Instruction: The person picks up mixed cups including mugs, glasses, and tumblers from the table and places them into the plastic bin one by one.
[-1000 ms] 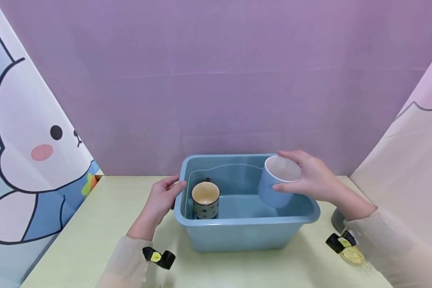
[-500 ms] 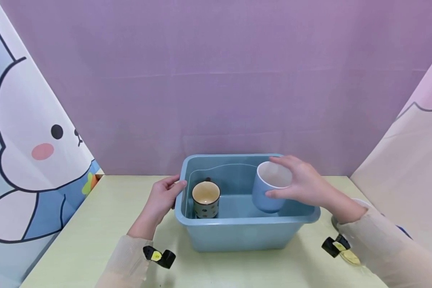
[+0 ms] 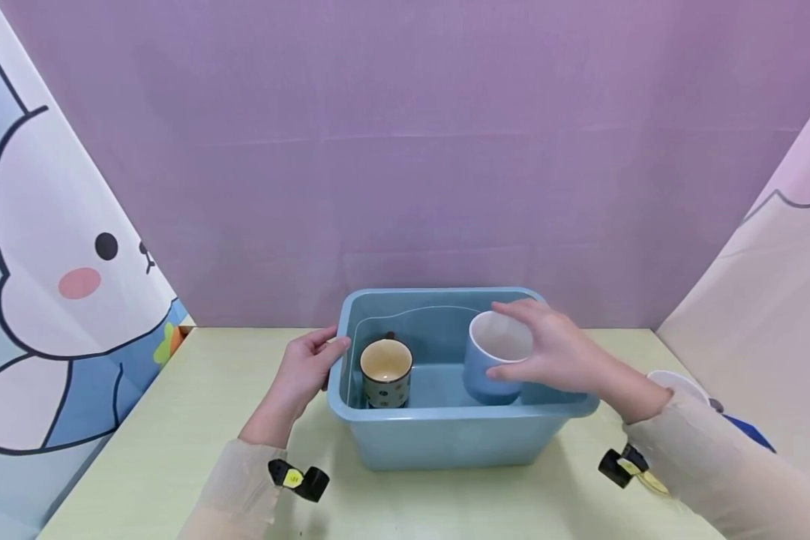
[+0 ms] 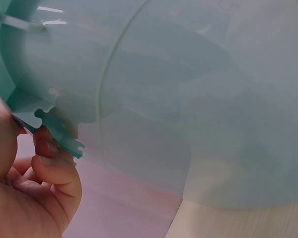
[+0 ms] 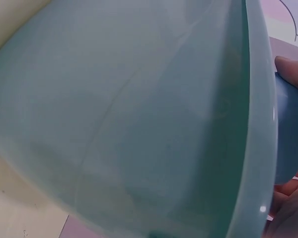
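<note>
A blue plastic tub [image 3: 455, 444] stands on the table, wider than it is deep. My left hand [image 3: 305, 369] grips its left rim, thumb on top; in the left wrist view the curled fingers [image 4: 59, 171] hook beneath the rim. Inside the tub's right half, my right hand [image 3: 555, 351] holds a blue cup [image 3: 481, 369] with a white interior, thumb in front and fingers around the back. Whether the cup's base touches the tub floor I cannot tell. A cream mug with dark spots [image 3: 386, 391] sits upright at the tub's left end.
Behind my right forearm a white round rim [image 3: 678, 382] and a blue object [image 3: 751, 431] show partly. A yellow item [image 3: 653, 484] peeks out below the sleeve. A purple cloth [image 3: 405, 165] hangs behind the table [image 3: 216, 390].
My right hand has carried the blue cup leftward and down into the tub, and the cup is more upright. The left hand and spotted mug stay put.
</note>
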A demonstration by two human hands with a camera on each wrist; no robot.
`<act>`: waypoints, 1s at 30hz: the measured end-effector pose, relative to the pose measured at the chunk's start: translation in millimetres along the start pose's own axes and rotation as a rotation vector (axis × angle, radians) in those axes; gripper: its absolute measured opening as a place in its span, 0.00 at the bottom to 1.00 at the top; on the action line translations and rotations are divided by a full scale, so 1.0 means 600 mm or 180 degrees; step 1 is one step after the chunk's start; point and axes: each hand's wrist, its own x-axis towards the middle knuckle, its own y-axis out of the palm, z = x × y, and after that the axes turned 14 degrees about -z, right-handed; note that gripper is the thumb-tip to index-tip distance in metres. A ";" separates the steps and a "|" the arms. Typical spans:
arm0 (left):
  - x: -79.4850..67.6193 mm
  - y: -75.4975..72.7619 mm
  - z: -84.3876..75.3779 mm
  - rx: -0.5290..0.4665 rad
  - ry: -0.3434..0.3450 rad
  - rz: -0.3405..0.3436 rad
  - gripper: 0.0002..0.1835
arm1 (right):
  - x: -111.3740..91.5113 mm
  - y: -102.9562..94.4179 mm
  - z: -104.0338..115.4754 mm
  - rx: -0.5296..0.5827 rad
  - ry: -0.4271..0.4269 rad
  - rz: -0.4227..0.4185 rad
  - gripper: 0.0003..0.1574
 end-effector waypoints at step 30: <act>0.000 0.000 0.000 0.0044 0.0009 -0.0015 0.25 | -0.002 0.036 0.043 0.0006 -0.0138 0.0221 0.55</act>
